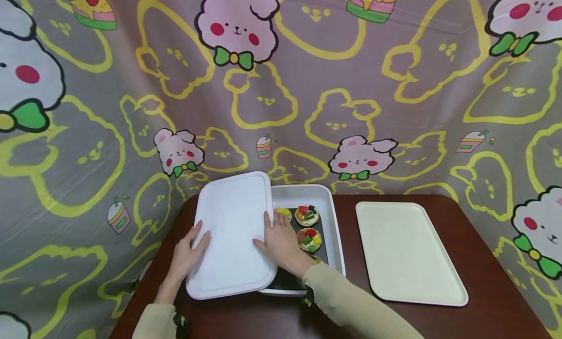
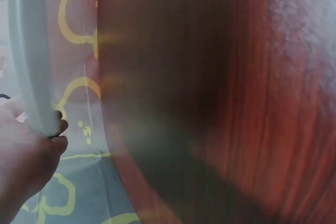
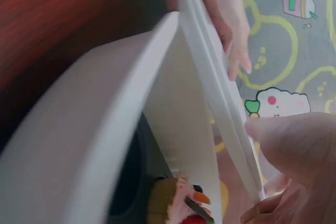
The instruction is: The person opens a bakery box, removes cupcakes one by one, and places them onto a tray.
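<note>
A white rectangular lid (image 1: 234,236) lies tilted over the left part of a deep white box (image 1: 335,236). My left hand (image 1: 184,256) grips the lid's left edge; in the left wrist view its fingertips (image 2: 62,129) curl round that edge. On the right edge my right hand (image 1: 281,241) holds the lid, thumb on top and fingers at the rim. Inside the box sits a dark baking tray (image 1: 287,281) with topped tarts, among them one tart (image 1: 306,215) at the back and another tart (image 1: 309,240) nearer. The lid hides the rest of the tray.
A cream flat tray (image 1: 410,253) lies on the brown table (image 1: 351,261) to the right of the box. A patterned cloth (image 1: 307,109) hangs behind and at both sides.
</note>
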`<control>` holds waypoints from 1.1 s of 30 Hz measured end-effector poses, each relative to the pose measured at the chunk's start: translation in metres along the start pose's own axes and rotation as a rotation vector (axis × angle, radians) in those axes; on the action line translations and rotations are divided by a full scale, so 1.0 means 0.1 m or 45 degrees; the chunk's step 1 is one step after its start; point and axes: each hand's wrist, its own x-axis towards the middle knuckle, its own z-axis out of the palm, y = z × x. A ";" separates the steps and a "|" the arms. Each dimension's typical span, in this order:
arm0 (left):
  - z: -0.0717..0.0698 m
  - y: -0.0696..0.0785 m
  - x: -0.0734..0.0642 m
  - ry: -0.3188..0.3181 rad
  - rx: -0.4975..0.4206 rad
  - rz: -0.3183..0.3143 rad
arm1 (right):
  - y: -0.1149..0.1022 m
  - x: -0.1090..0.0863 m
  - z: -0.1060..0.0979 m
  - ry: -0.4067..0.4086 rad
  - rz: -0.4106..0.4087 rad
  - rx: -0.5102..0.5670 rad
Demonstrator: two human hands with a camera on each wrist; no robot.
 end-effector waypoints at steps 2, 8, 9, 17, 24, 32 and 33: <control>0.00 0.00 0.00 0.002 0.016 -0.008 | -0.01 -0.01 0.05 -0.007 -0.003 -0.023; -0.04 -0.12 -0.06 -0.004 0.084 0.006 | -0.12 -0.03 0.11 -0.060 -0.018 -0.113; -0.05 -0.15 -0.07 -0.008 0.097 0.015 | -0.15 -0.03 0.12 -0.078 -0.015 -0.125; -0.11 -0.31 -0.12 0.017 0.175 0.071 | -0.25 -0.03 0.25 -0.087 -0.037 -0.190; -0.22 -0.38 -0.11 -0.026 0.225 0.017 | -0.38 -0.01 0.18 -0.095 -0.065 -0.229; -0.34 -0.38 -0.04 -0.032 0.263 0.012 | -0.46 0.08 0.27 -0.078 -0.083 -0.256; -0.34 -0.39 -0.03 -0.037 0.267 0.004 | -0.48 0.09 0.28 -0.081 -0.086 -0.259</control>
